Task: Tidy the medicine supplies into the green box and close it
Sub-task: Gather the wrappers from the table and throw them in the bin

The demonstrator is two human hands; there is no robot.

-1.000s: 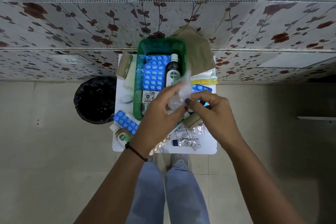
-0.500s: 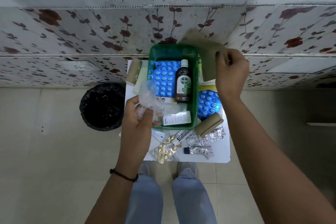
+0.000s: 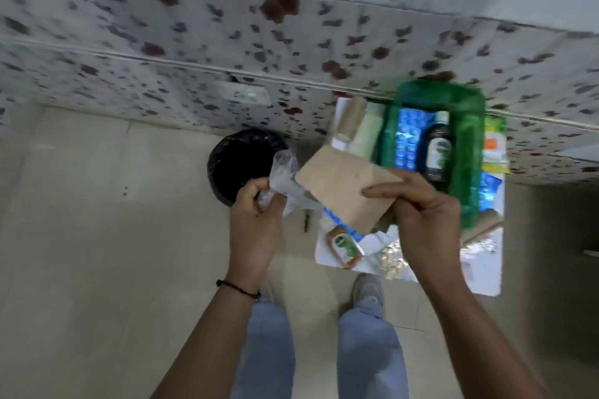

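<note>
The open green box [image 3: 468, 146] stands on a small white table [image 3: 483, 278] at the right, holding blue pill strips [image 3: 406, 142] and a dark bottle [image 3: 437, 147]. My right hand [image 3: 421, 217] grips a flat brown paper bag [image 3: 343, 189] in front of the box's left side. My left hand [image 3: 256, 214] is closed on a crumpled clear plastic wrapper [image 3: 283, 178], held left of the table near the bin. A small orange bottle [image 3: 343, 244] and a strip of pale tablets [image 3: 387, 257] lie on the table's front left. The view is motion-blurred.
A black-lined bin [image 3: 236, 162] stands on the tiled floor left of the table. A brown roll [image 3: 351, 120] and a pale green roll [image 3: 369, 131] lie left of the box. Yellow-green packets [image 3: 494, 146] lie right of it. A floral-tiled wall runs behind.
My right hand has brought the brown paper bag from behind the box down to the front left. My left hand has carried the plastic wrapper left toward the bin. The camera has swung left.
</note>
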